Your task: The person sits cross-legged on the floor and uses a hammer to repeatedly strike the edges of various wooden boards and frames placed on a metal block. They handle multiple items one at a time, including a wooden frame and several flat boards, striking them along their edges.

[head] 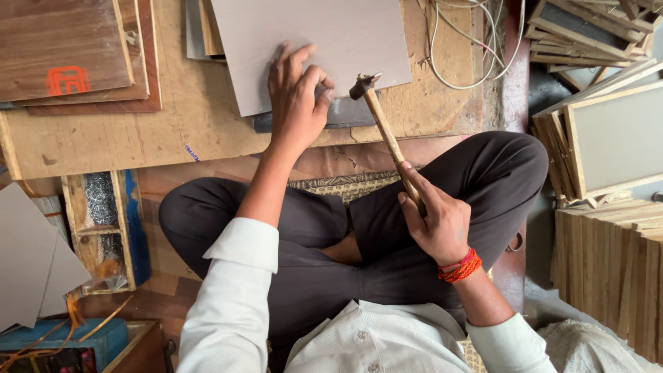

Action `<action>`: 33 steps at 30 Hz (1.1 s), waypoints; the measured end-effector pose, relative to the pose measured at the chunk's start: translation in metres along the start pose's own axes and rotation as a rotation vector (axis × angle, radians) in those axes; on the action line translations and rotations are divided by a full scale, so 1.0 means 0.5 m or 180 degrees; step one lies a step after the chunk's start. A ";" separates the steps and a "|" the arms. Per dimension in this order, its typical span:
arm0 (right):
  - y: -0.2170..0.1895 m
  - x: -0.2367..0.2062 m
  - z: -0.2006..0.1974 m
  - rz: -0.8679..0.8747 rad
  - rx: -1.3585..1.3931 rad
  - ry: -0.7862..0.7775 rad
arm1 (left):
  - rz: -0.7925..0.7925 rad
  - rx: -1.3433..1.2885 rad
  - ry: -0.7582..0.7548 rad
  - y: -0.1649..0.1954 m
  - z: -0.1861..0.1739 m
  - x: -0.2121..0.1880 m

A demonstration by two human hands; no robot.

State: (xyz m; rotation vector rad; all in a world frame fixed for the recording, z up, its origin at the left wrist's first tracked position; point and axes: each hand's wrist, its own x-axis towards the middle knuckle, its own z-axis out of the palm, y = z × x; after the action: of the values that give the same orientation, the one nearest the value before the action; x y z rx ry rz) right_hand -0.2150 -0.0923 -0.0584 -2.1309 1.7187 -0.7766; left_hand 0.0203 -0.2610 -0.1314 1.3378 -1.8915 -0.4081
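My left hand (pixel 297 93) rests on the near edge of a pale grey board (pixel 311 41), fingers pinched together at the edge; whether they pinch a nail I cannot tell. The board lies over a dark metal block (pixel 349 114) on a plywood work surface (pixel 173 117). My right hand (pixel 435 217) grips the wooden handle of a hammer (pixel 376 114). The hammer's metal head hovers just right of my left fingers, at the board's edge. I sit cross-legged in dark trousers, with red threads around my right wrist.
Dark wood panels (pixel 69 48) are stacked at the upper left. A wooden box of small nails (pixel 100 200) sits at my left knee. White cables (pixel 469 48) lie at the top. Wooden frames and strips (pixel 608 145) are piled on the right. Grey sheets (pixel 27 255) lie lower left.
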 end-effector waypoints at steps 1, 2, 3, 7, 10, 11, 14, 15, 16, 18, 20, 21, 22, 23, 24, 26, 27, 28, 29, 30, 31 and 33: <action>0.000 0.003 -0.003 -0.0079 0.0041 0.0028 | 0.0104 0.0130 0.0053 -0.007 0.008 -0.003; 0.000 0.006 -0.005 -0.0157 0.0086 0.0052 | 0.0049 0.0128 -0.0067 -0.015 0.015 -0.008; -0.002 0.009 -0.007 -0.0150 0.0045 0.0048 | -0.0004 0.0126 -0.0186 -0.022 0.020 -0.013; -0.007 0.029 -0.004 -0.0329 -0.0151 0.0052 | -0.0070 0.0151 -0.0292 -0.041 0.036 -0.024; -0.009 0.038 -0.002 -0.0364 -0.0234 -0.0212 | -0.0182 0.0226 -0.0372 -0.045 0.040 -0.022; -0.010 0.038 -0.002 -0.0356 -0.0263 -0.0345 | -0.0170 0.0269 -0.0376 -0.044 0.040 -0.021; -0.013 0.035 0.001 -0.0311 0.0100 0.0002 | -0.0115 0.0317 -0.0391 -0.043 0.039 -0.021; -0.016 0.032 0.003 -0.0310 0.0228 0.0177 | -0.0101 0.0277 -0.0392 -0.043 0.038 -0.022; -0.018 0.032 0.006 -0.0315 0.0348 0.0359 | -0.0080 0.0233 -0.0384 -0.043 0.038 -0.023; -0.023 0.032 0.006 -0.0276 0.0347 0.0337 | -0.0052 0.0210 -0.0404 -0.043 0.039 -0.024; -0.027 0.031 0.000 -0.0175 0.0079 -0.0103 | -0.0064 0.0237 -0.0424 -0.045 0.040 -0.023; -0.028 0.029 -0.007 -0.0173 0.0111 -0.0046 | -0.0098 0.0283 -0.0438 -0.046 0.041 -0.022; -0.032 0.025 -0.015 -0.0162 0.0146 0.0007 | -0.0135 0.0328 -0.0463 -0.048 0.039 -0.021; -0.035 0.022 -0.022 -0.0153 0.0181 0.0040 | -0.0096 0.0290 -0.0449 -0.050 0.039 -0.020; -0.038 0.022 -0.024 -0.0393 0.0307 0.0408 | -0.0082 0.0251 -0.0457 -0.052 0.036 -0.019; -0.041 0.026 -0.025 -0.0877 0.0537 0.1113 | -0.0119 0.0057 -0.0508 -0.055 0.030 -0.020; -0.040 0.031 -0.021 -0.0781 0.0393 0.0873 | -0.0122 -0.0061 -0.0528 -0.057 0.026 -0.020; -0.039 0.038 -0.015 -0.0681 0.0241 0.0653 | -0.0104 -0.0182 -0.0550 -0.058 0.023 -0.021; -0.037 0.044 -0.011 -0.0583 0.0085 0.0433 | -0.0112 -0.0213 -0.0546 -0.059 0.022 -0.023; -0.036 0.045 -0.011 -0.0593 -0.0076 0.0234 | -0.0125 -0.0239 -0.0532 -0.059 0.019 -0.025; -0.034 0.046 -0.011 -0.0599 -0.0243 0.0032 | -0.0139 -0.0273 -0.0519 -0.059 0.020 -0.026; -0.032 0.040 -0.017 -0.0623 -0.0276 0.0039 | -0.0023 -0.0135 -0.0427 -0.056 0.020 -0.029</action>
State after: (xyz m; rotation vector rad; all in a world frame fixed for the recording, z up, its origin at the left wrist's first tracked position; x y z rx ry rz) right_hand -0.2041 -0.1066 -0.0383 -2.3848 1.5935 -0.7801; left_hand 0.0337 -0.2609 -0.1617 1.3183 -1.9762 -0.5508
